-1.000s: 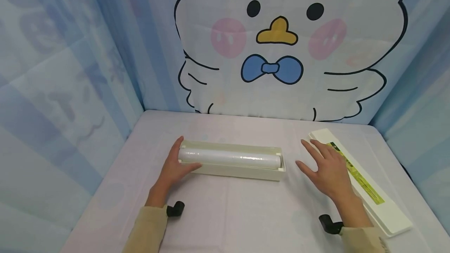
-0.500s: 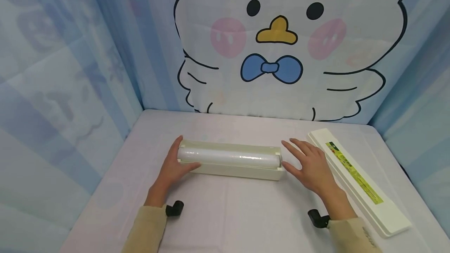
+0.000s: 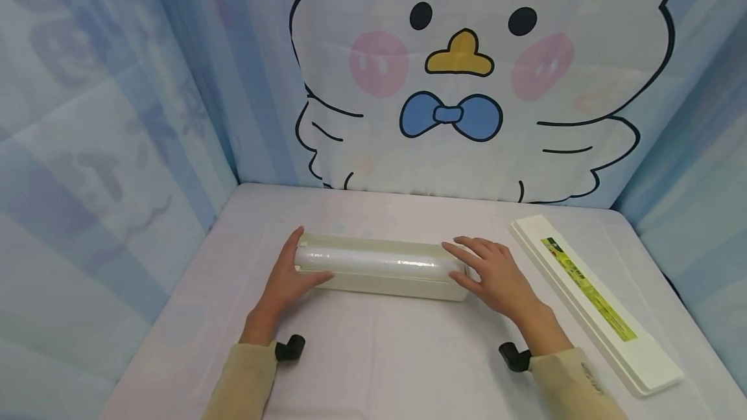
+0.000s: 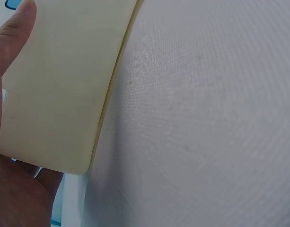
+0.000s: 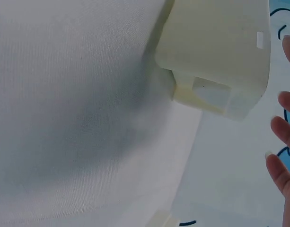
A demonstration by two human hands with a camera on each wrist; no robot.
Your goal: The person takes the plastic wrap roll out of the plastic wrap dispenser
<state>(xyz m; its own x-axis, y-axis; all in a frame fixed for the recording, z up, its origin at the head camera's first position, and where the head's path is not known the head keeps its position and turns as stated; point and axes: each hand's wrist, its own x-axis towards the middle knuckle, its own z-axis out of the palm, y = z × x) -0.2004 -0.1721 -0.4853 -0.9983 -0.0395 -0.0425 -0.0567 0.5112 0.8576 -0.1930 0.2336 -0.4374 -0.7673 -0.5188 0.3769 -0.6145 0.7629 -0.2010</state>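
Beige sleeves (image 3: pixel 242 374): they are nearest, coming in from below, and at each wrist sits a small black piece (image 3: pixel 290 347).
Table (image 3: pixel 403 355): its pale cloth surface shows between the forearms and in front of the box; behind the box, a narrower strip goes to the far edge.
Left hand (image 3: pixel 288 284): it holds the left end of the box, thumb on the near wall, fingers round the end.
Right hand (image 3: pixel 496 277): wide, with fingers spread above the right end; it holds nothing, and in the right wrist view its fingertips stand apart from the box.
Box (image 3: pixel 385 282): cream, open on top, near the middle of the table; its long axis runs left to right, the right end slightly nearer to the person.
Shiny roll (image 3: pixel 373 260): lies inside, along the same axis.
Long white piece (image 3: pixel 563 287): flat, with a yellow-green label (image 3: pixel 592 293), it slants from near right to far left and takes up room beside the right forearm.
Curtains (image 3: pixel 117 148): blue and white, they close both sides.
Backdrop (image 3: pixel 455 167): stands behind the far edge, with a cartoon in a blue bow tie.
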